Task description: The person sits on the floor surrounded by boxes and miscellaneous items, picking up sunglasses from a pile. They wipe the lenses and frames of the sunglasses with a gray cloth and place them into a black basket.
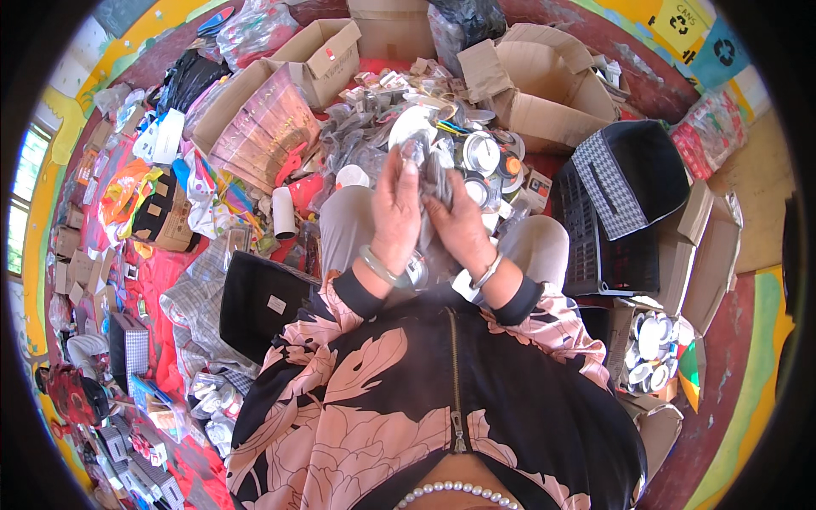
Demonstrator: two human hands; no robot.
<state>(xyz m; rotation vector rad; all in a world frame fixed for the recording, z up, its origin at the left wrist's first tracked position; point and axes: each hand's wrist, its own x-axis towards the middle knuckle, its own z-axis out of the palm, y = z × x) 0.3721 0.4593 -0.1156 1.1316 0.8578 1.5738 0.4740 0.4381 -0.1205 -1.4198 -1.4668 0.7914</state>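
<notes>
A crumpled grey plastic wrapper [433, 183] sits at frame centre, pinched between both hands: left hand [396, 211] and right hand [463, 228], fingers closed on it. Each wrist wears 1 bangle. Above, 2 open cardboard boxes [544, 85] flank a heap of round tins [484, 157].

Crumpled grey plastic bag [432, 183], upright, pinched betw. both hands above lap, w/ bunched folds.

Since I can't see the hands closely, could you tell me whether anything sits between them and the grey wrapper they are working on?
Nothing visible does. The left hand and right hand both grip the crumpled grey wrapper directly, held up above the person's lap, apart from the pile of round lids beyond it.
</notes>
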